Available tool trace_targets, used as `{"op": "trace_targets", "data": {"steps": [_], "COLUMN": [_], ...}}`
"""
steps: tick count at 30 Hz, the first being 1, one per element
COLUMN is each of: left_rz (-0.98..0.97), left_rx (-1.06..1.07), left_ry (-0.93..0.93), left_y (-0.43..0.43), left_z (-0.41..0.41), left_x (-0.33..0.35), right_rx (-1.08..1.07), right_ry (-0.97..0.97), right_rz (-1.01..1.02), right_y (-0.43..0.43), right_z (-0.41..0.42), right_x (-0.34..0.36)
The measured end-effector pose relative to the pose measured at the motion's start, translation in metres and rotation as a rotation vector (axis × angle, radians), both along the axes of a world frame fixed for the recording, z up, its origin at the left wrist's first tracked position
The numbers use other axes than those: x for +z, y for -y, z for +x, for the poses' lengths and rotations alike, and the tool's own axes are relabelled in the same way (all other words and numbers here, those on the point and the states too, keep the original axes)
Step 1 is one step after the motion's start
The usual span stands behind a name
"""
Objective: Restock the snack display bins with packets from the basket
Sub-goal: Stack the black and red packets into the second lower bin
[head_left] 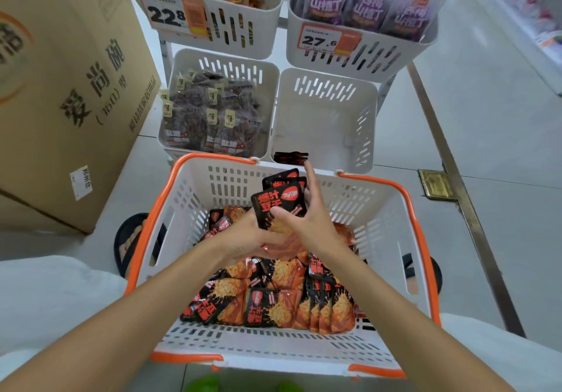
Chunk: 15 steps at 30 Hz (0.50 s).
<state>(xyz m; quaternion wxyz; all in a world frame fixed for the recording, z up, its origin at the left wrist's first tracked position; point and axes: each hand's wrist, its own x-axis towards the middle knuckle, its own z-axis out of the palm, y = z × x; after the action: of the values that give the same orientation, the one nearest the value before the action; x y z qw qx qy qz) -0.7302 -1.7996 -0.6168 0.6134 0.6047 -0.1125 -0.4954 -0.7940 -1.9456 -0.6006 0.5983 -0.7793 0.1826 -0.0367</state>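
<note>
A white basket point(213, 346) with an orange rim sits in front of me, holding several black-and-orange snack packets point(282, 303). Both hands are over its middle. My right hand point(307, 224) grips a small stack of these packets point(279, 200) upright, thumb on the front one, forefinger pointing up. My left hand point(246, 236) holds the stack's lower end from the left. Just beyond the basket stands a white display bin point(325, 118) with nothing in it. One dark packet point(290, 158) shows at that bin's front edge.
Left of that bin, another bin point(219, 111) holds several dark packets. Two upper bins carry price tags: one with brown snacks point(213, 11), one with purple packets point(365, 26). A large cardboard box point(70, 87) stands at the left. Tiled floor lies to the right.
</note>
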Motion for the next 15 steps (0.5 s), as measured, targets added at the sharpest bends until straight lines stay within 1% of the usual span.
{"op": "trace_targets", "data": {"steps": [2, 4, 7, 10, 12, 14, 15], "left_rz": [-0.020, -0.011, 0.015, 0.110, 0.145, 0.133, 0.121], "left_rx": [0.007, 0.027, 0.033, 0.003, -0.013, -0.032, -0.050], "left_ry": [-0.059, -0.064, -0.007, 0.146, 0.208, 0.217, 0.190], "left_y": [0.005, 0.010, 0.011, 0.006, 0.006, 0.005, 0.004], "left_z": [-0.007, -0.011, -0.007, 0.002, 0.006, 0.006, 0.005], "left_x": [0.001, 0.005, 0.008, 0.014, 0.018, 0.024, 0.025], "right_rx": [-0.050, -0.060, -0.003, 0.109, 0.144, 0.137, 0.137], "right_ry": [0.064, 0.093, 0.065, -0.025, -0.035, -0.025, -0.019], "right_rz": [0.063, 0.111, 0.034, -0.011, -0.041, -0.121, -0.146], "right_y": [-0.001, 0.002, 0.014, 0.027, 0.032, 0.031, 0.031], "right_z": [-0.001, -0.001, 0.002, 0.004, 0.003, 0.003, 0.004], "right_x": [0.001, 0.003, 0.010, 0.023, 0.031, 0.038, 0.040]}}
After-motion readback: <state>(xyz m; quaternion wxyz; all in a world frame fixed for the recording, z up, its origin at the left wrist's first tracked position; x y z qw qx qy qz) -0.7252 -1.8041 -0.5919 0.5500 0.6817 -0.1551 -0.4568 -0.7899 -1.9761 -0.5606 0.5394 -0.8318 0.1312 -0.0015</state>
